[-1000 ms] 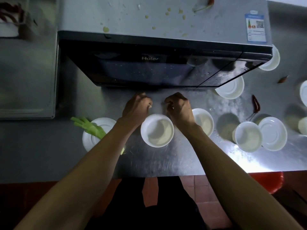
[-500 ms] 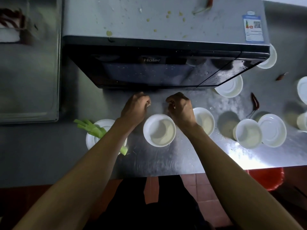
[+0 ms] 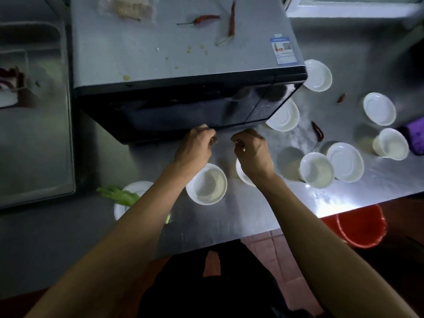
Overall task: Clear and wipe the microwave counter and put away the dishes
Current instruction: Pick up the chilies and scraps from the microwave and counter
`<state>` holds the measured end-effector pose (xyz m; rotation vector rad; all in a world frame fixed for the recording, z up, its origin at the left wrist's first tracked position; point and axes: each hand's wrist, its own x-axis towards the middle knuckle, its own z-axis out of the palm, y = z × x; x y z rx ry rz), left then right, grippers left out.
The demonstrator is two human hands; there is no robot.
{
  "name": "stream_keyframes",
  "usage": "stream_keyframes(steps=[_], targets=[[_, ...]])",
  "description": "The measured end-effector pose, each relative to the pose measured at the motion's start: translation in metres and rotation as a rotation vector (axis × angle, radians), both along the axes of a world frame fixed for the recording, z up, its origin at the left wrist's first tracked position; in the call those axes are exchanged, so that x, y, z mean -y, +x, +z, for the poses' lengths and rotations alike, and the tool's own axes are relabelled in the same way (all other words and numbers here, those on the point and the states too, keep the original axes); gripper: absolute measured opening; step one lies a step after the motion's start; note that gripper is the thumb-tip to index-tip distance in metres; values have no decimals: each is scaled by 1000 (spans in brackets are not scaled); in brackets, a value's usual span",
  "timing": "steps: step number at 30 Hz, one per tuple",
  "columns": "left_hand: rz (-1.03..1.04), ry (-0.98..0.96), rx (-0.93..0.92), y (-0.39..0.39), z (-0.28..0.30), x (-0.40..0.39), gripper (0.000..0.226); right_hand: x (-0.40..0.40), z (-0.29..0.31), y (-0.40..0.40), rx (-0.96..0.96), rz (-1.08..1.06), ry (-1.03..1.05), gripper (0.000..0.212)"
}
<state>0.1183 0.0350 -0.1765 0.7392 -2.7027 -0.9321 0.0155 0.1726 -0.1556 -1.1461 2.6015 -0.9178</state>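
Hands, left (image 3: pixel 195 145) and right (image 3: pixel 251 150), curl over the counter (image 3: pixel 229 216) by the microwave (image 3: pixel 183 106), contents unclear; pinch scraps cleanly.

Dim, cool-toned, wide-angle.
Harsh glare on the desk (image 3: pixel 321 203) at the near right edge; deep shadow beneath the microwave (image 3: pixel 183 106); soft blur and bowed lines toward the borders.

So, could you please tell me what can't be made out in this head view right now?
- Whether the left hand or right hand pinches anything: the curled fingers hide it.
- The bowl under the right wrist: mostly covered.
- The plate with green stalks: the left forearm hides part.
- The purple object: cut off by the right edge.
- The sink contents: dark and blurred.
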Motion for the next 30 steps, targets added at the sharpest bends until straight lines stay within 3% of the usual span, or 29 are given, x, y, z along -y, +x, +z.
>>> stream_keyframes(steps=[12,30], targets=[[-341,-66,-55,-104,44,-136,15,-170,33,-53,-38,-354,-33,25],[-883,-116,-13,-226,46,-523,8,-570,24,-92,-30,-816,-58,22]])
